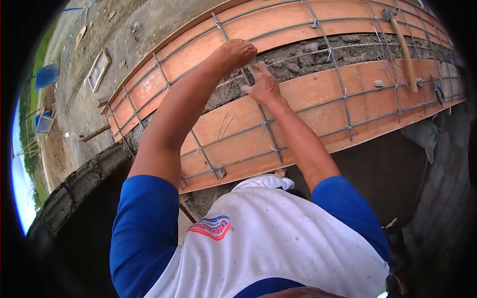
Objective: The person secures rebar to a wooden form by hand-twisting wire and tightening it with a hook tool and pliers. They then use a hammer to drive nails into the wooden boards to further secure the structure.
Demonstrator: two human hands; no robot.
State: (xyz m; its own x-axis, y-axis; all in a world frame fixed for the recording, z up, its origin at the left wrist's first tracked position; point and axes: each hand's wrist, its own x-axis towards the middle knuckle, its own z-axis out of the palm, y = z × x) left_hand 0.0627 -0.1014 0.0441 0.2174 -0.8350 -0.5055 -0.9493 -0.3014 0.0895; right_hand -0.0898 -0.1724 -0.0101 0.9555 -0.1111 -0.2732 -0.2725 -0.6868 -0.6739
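Note:
My left hand [238, 53] is closed in a fist just above the concrete strip, beside a steel rebar crosspiece [267, 126]. Whatever it grips is hidden by the fingers. Lower and to the right, my right hand [266, 89] holds the same crosspiece, its thumb on one side and fingers reaching up along the other. Around both hands spreads a grid of rebar [343, 82] tied with wire [314, 23], resting over orange-brown plywood panels [318, 94]. Rough grey concrete [303, 57] shows between the panels.
A hammer [405, 52] lies on the grid at the right, near blue-handled pliers [438, 92]. Small concrete lumps [218, 171] sit on the panel. A block wall edge [82, 184] curves at left. Ground beyond holds a wooden frame [99, 69] and a blue object [47, 75].

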